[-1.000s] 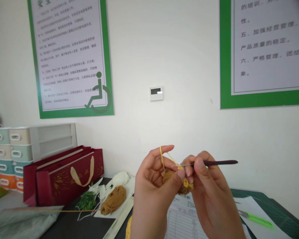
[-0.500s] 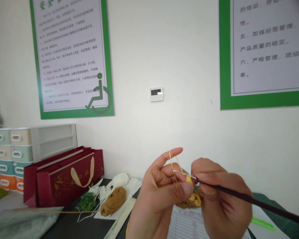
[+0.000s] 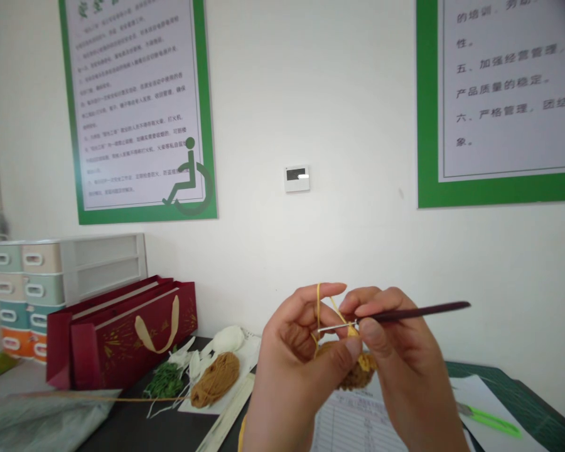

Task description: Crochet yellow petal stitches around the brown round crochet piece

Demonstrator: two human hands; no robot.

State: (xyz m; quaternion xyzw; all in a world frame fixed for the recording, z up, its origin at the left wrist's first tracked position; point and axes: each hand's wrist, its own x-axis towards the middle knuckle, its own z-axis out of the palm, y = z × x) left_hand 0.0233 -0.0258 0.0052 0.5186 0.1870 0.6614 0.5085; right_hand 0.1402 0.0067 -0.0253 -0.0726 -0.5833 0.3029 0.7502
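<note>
My left hand point(image 3: 299, 358) pinches a small crocheted piece point(image 3: 358, 375) in brown and yellow between thumb and fingers. Yellow yarn point(image 3: 319, 307) loops over its raised index finger and runs down to the work. My right hand point(image 3: 395, 351) grips a crochet hook point(image 3: 419, 311) by its dark handle. The hook's thin metal shaft points left, its tip by the yarn strand just above the yellow stitches. Part of the crocheted piece is hidden behind my thumbs.
A brown yarn ball point(image 3: 215, 379), green yarn point(image 3: 164, 380) and white yarn point(image 3: 228, 339) lie left on the dark table. Behind stand a red gift bag point(image 3: 132, 333) and a drawer unit point(image 3: 103, 260). A printed sheet point(image 3: 348, 420) lies below my hands; green-handled scissors point(image 3: 494, 422) lie right on a cutting mat point(image 3: 541, 402).
My right hand has turned and drawn in closer to the left. The hook's handle has swung up, from sloping down right to nearly level.
</note>
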